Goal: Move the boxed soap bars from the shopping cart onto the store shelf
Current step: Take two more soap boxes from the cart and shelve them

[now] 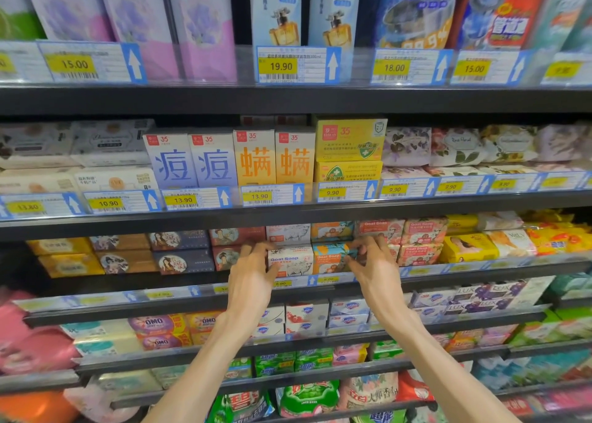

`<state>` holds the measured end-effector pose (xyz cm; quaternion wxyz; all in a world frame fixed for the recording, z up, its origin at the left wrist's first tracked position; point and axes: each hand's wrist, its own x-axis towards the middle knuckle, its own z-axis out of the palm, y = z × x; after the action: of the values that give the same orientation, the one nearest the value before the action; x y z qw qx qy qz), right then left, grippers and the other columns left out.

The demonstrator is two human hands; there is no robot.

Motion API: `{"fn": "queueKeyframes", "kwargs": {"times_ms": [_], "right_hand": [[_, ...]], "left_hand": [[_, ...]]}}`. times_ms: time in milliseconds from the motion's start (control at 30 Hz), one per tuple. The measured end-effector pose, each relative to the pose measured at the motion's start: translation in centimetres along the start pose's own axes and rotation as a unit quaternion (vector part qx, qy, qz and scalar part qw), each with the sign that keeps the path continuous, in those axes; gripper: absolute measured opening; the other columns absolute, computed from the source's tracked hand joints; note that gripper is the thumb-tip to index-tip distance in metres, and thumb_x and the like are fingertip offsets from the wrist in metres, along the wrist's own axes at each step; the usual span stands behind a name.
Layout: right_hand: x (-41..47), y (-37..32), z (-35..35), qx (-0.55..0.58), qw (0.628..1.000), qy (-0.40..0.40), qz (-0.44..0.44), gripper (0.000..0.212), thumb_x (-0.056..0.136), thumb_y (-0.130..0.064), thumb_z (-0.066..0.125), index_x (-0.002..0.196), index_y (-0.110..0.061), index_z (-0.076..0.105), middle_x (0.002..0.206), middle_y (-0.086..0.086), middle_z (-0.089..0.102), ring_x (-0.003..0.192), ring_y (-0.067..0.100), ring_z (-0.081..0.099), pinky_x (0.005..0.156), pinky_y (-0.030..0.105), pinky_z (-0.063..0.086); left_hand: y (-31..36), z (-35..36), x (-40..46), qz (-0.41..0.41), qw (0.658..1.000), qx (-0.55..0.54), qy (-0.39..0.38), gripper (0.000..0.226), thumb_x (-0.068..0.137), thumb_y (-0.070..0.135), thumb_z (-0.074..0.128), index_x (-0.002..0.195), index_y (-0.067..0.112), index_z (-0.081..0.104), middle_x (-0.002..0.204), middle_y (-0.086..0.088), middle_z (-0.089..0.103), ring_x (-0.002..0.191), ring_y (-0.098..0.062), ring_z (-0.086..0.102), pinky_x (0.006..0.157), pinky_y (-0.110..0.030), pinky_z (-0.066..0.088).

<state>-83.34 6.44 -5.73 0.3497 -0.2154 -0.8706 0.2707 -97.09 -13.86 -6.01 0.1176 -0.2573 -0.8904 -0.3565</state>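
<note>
Two Goat Soap boxes stand side by side at the front of the third shelf [205, 283]: a white one [293, 260] and an orange and teal one [331, 257]. My left hand [253, 277] grips the white box at its left end, fingers curled over the top. My right hand [373, 267] grips the orange and teal box at its right end. More Goat Soap boxes [419, 230] are stacked behind and to the right. The shopping cart is out of view.
Dark and brown boxed soaps [181, 251] fill the shelf to the left, yellow packs [469, 246] to the right. Tall boxes [254, 158] stand on the shelf above. Lower shelves hold white soap boxes [306, 318] and green packs [307, 397].
</note>
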Motion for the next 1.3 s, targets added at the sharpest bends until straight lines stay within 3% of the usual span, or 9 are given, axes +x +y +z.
{"fn": "queueKeyframes", "kwargs": {"times_ms": [200,367,467,533,633,767,1000,1300], "right_hand": [[-0.2,-0.4,0.7,-0.017,1.000,0.023,-0.001,0.018,0.091,-0.016,0.069,0.102,-0.022,0.056,0.098,-0.009,0.052,0.079,0.011,0.052,0.062,0.021,0.037],[-0.4,-0.6,0.4,-0.018,1.000,0.024,-0.009,0.018,0.092,-0.018,0.069,0.104,-0.020,0.056,0.093,-0.006,0.057,0.078,0.013,0.054,0.062,0.028,0.047],[-0.8,-0.8,0.0,-0.034,0.999,0.020,-0.015,0.016,0.094,-0.023,0.068,0.103,-0.020,0.055,0.087,-0.006,0.053,0.070,0.011,0.050,0.058,0.024,0.040],[-1.2,-1.3,-0.3,-0.052,0.998,0.016,-0.026,0.016,0.095,-0.027,0.065,0.107,-0.021,0.056,0.093,-0.006,0.053,0.073,0.009,0.050,0.059,0.023,0.038],[-1.6,-2.0,-0.3,-0.072,0.995,-0.010,-0.076,0.020,0.096,-0.029,0.064,0.113,-0.019,0.062,0.106,-0.002,0.058,0.095,0.015,0.055,0.071,0.030,0.047],[-1.7,-3.3,0.1,-0.052,0.982,-0.091,-0.159,0.021,0.093,-0.029,0.066,0.113,-0.021,0.066,0.104,-0.005,0.062,0.103,0.019,0.056,0.077,0.034,0.051],[-4.2,-7.7,0.9,-0.061,0.902,-0.281,-0.321,0.046,0.096,-0.046,0.059,0.136,-0.024,0.057,0.130,-0.002,0.064,0.120,0.019,0.059,0.095,0.035,0.051],[-14.7,-19.3,6.2,0.022,0.779,-0.399,-0.483,0.055,0.090,-0.046,0.068,0.138,-0.022,0.058,0.134,0.004,0.064,0.121,0.027,0.060,0.098,0.036,0.048]], "left_hand": [[0.0,0.2,-0.3,0.000,1.000,0.015,0.005,0.034,0.091,0.028,0.073,0.123,0.025,0.061,0.117,-0.004,0.061,0.087,-0.022,0.071,0.074,-0.040,0.062],[-0.1,-0.2,-0.4,0.008,0.999,0.034,-0.007,0.038,0.094,0.034,0.067,0.130,0.025,0.056,0.120,-0.003,0.060,0.086,-0.021,0.071,0.071,-0.039,0.062],[-0.3,-0.8,-1.2,0.044,0.998,0.047,0.002,0.036,0.096,0.038,0.063,0.129,0.025,0.055,0.118,0.000,0.060,0.089,-0.019,0.070,0.069,-0.037,0.061],[-0.2,-1.4,-1.9,0.064,0.996,0.053,0.011,0.035,0.096,0.036,0.063,0.129,0.024,0.058,0.118,0.000,0.060,0.097,-0.022,0.066,0.076,-0.038,0.058],[-0.1,-2.7,-3.2,0.057,0.994,0.085,0.028,0.032,0.094,0.032,0.065,0.124,0.023,0.062,0.116,-0.001,0.061,0.107,-0.025,0.059,0.087,-0.040,0.052],[-0.4,-5.0,-6.1,0.047,0.989,0.130,0.049,0.030,0.095,0.032,0.063,0.123,0.021,0.062,0.126,0.001,0.061,0.123,-0.023,0.050,0.100,-0.041,0.046],[-1.7,-10.3,-15.6,-0.051,0.979,0.182,0.073,0.045,0.098,0.042,0.058,0.141,0.028,0.054,0.144,0.007,0.054,0.142,-0.016,0.040,0.116,-0.041,0.033],[-5.9,-20.7,-33.1,-0.226,0.927,0.283,0.099,0.054,0.088,0.054,0.047,0.134,0.026,0.057,0.133,0.003,0.061,0.126,-0.024,0.054,0.104,-0.042,0.044]]}}
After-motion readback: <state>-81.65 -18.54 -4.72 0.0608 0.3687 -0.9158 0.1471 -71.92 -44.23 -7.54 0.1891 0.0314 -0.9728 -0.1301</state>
